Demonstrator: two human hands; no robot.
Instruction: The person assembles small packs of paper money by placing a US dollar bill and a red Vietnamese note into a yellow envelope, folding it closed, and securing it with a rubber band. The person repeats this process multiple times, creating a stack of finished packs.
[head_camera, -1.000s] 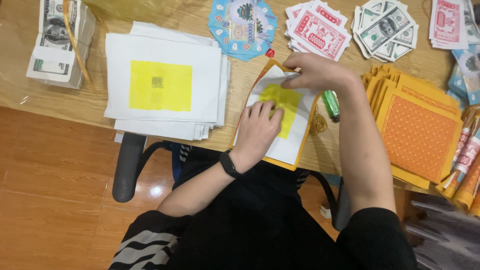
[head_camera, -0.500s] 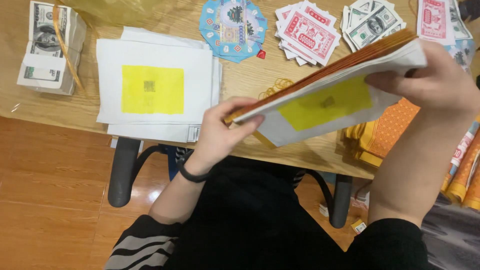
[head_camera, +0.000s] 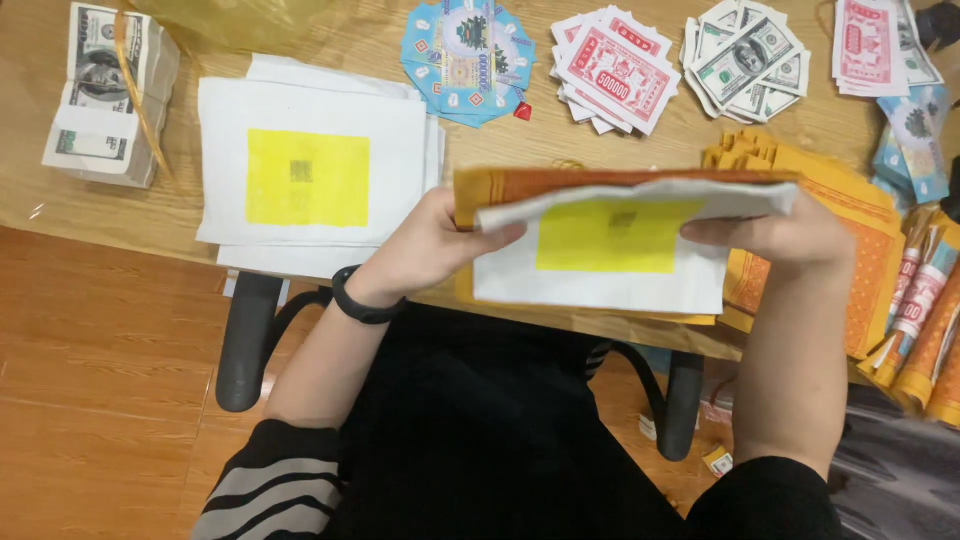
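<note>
- The left hand (head_camera: 430, 250) and right hand (head_camera: 780, 235) each clamp one end of a paper bundle (head_camera: 610, 245), held level just above the near edge of the table (head_camera: 120, 225).
- The bundle is a stack of orange sheets with a white sheet on the near face; a yellow square sits in the middle of that white sheet.
- Left fingers wrap the bundle's left end, thumb on the white face. Right fingers pinch the right end from the near side.
- Beyond the left hand lies a white stack (head_camera: 310, 160) with the same yellow square.
- Just beyond and below the right hand lies an orange pile (head_camera: 860, 260).
- To do this well, I judge both grips should stay even, so the sheets keep square and none slide out.
- Fanned play-money notes (head_camera: 615, 65) lie well beyond both hands.
</note>
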